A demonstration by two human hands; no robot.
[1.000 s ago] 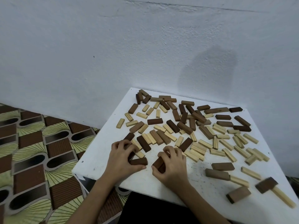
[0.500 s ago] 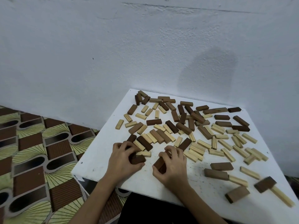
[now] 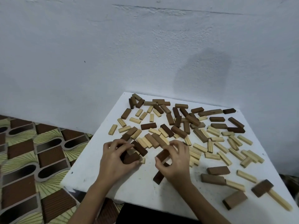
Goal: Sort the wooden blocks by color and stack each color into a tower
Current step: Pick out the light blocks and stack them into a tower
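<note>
Near the counter's (image 3: 90, 178) front left corner, I see my left hand (image 3: 115, 160) with its fingers curled round a dark brown block (image 3: 131, 158). Just right of it, my right hand (image 3: 175, 162) pinches another dark block (image 3: 162, 155), tilted above a third dark block (image 3: 159, 176) lying flat. Pale and brown blocks (image 3: 186, 126) lie scattered, unsorted, from the middle to the back edge and right side.
</note>
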